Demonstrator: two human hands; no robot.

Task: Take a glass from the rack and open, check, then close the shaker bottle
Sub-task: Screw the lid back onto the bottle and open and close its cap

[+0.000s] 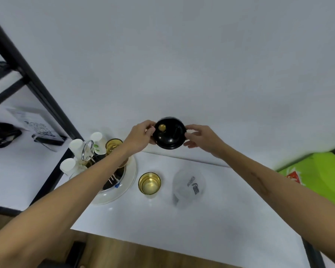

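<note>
Both hands hold a round black shaker lid (pixel 169 133) with a small gold cap, raised above the back of the white table. My left hand (pixel 140 137) pinches its left rim and my right hand (pixel 200 139) touches its right rim. The translucent shaker bottle (pixel 189 187), with dark print on its side, stands open on the table below. An amber glass (pixel 149 183) stands upright to its left. The round white rack (pixel 129 176) at the left holds another amber glass (pixel 113 145) and white cups (pixel 76 146); my left forearm crosses over it.
A black metal shelf frame (pixel 33 84) stands at the left with a QR-code sign (pixel 38 127) and dark items on its shelf. A green package (pixel 317 175) lies at the right edge. Wood floor shows beyond the table's near edge (pixel 182 246).
</note>
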